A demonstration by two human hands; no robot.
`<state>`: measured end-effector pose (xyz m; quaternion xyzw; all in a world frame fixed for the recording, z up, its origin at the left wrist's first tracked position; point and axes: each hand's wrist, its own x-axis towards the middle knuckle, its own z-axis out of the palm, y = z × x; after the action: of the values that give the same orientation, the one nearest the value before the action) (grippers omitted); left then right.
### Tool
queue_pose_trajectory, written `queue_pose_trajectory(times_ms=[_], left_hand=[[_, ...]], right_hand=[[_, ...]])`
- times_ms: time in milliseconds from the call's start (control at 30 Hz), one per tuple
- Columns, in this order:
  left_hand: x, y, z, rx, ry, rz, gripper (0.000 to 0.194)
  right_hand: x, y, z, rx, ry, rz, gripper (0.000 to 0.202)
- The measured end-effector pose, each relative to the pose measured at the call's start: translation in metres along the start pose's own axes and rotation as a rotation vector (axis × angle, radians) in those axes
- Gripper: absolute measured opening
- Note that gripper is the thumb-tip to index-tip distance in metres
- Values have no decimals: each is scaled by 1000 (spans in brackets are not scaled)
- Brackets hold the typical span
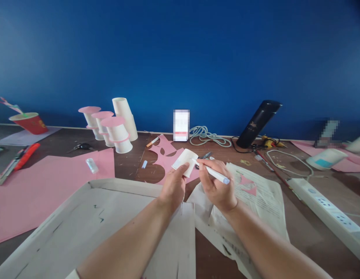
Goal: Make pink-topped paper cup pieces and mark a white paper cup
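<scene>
Near the middle of the head view, my left hand (174, 185) is closed on a small white paper cup (184, 159), which lies tilted on its side with the thumb along it. My right hand (218, 183) grips a white marker (214, 173) with a bluish end, its tip touching or very near the cup's right side. Behind the cup lies cut pink paper (166, 162) with round holes. A light blue cap (144, 164) rests to the left of it. Printed sheets (264, 193) lie under my right forearm.
Stacked cups with pink discs (117, 133) stand back left, beside a red cup (30, 124) and a utility knife (15, 164). A white box lid (122, 217) lies in front. A phone (181, 126), black bottle (257, 124) and power strip (328, 211) are also there.
</scene>
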<state>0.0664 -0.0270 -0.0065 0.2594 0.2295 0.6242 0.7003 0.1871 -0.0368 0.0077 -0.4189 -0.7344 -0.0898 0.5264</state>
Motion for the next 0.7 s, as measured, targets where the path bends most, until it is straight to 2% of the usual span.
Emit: queue_pose_trajectory(times_ms=[700], left_hand=[[2,0,-2,-23,52,-28,21]], right_hand=[[-1,-3,2,24,-16,-1,16]])
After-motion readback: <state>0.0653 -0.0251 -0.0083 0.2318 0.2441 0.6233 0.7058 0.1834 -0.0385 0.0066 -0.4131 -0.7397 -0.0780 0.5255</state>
